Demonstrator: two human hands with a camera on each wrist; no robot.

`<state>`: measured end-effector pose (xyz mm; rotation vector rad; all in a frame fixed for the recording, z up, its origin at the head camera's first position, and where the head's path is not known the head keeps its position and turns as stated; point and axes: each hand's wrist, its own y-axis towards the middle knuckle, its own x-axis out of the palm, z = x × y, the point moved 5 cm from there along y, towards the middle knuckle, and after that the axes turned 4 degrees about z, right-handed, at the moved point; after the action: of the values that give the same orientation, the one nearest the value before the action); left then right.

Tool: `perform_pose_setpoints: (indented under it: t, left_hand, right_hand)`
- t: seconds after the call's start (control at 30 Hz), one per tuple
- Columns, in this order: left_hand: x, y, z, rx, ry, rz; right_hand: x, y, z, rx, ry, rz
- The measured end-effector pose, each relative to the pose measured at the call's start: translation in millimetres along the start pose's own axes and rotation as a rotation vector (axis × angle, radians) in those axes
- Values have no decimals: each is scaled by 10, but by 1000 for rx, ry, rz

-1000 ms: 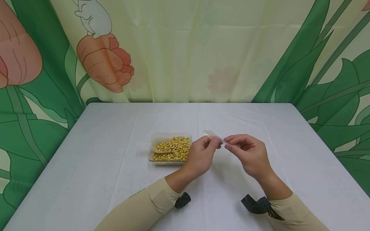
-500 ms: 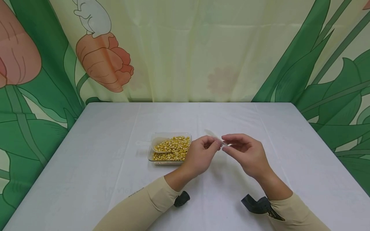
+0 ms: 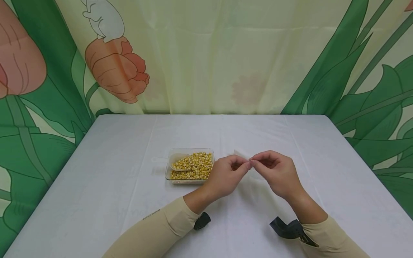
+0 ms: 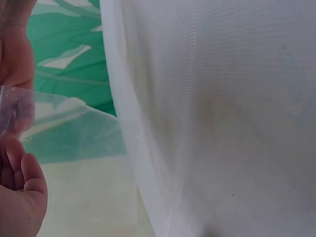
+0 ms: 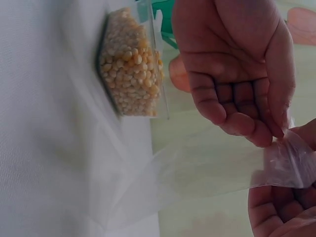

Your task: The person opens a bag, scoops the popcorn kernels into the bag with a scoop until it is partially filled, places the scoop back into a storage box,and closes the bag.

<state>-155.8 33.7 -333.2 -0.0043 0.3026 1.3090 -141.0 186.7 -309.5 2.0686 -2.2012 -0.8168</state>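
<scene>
A clear plastic bag hangs between the two hands, its body falling below the fingers. My left hand pinches the bag's top edge between thumb and forefinger. From the other side, my right hand pinches the same edge, the fingertips of both hands meeting there. In the left wrist view the bag's film looks flat, with nothing inside it. Left of the hands stands a glass container of yellow corn kernels. A translucent scoop lies in the kernels, its handle over the left rim.
A white cloth covers the table. Behind its far edge hangs a curtain printed with flowers, leaves and a rabbit. Black devices show at the left cuff and the right cuff.
The hands have come together at the bag's edge, with both thumbs and forefingers now meeting. The bag has turned and shows less above the hands. Container and scoop have stayed put.
</scene>
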Motion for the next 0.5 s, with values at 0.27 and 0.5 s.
perform_pose_setpoints:
  t: [0.27, 0.5]
  left_hand:
    - [3, -3, 18, 6, 23, -15]
    - [-3, -2, 27, 29, 31, -8]
  right_hand:
    - [6, -6, 15, 0, -52, 38]
    - [19, -5, -2, -15, -42, 71]
